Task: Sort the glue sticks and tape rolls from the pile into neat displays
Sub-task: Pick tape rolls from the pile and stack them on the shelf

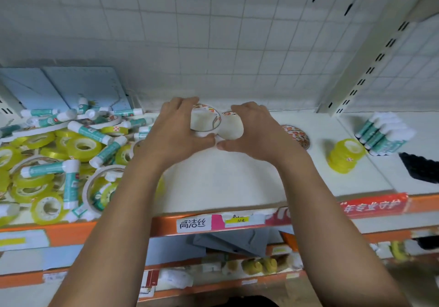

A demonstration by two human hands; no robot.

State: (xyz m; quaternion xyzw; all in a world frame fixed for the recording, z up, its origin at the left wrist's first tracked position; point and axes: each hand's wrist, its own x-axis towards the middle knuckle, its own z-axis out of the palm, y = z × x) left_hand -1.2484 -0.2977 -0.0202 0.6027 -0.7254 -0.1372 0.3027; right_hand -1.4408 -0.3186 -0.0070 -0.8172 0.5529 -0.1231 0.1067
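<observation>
Left hand (pixel 177 126) is gripping a clear tape roll with a printed core (pixel 206 120) at the back of the white shelf (pixel 225 183) | right hand (pixel 255 128) is curling round a second white roll (pixel 231 129) just beside it, thumbs touching | jumbled pile of yellow tape rolls and teal glue sticks (pixel 71 145) is lying to the left | stacked yellow rolls (pixel 344 156) are sitting to the right

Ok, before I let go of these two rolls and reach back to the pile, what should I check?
1. Left hand grips clear tape roll: ok.
2. Right hand grips white roll: ok.
3. Both rolls flat on the shelf: cannot tell, hands hide their bases.
4. Gap to patterned roll on the right: ok.
5. Yellow tape stack standing: ok.
6. Pile sorted: not ok, glue sticks and tape mixed.
</observation>
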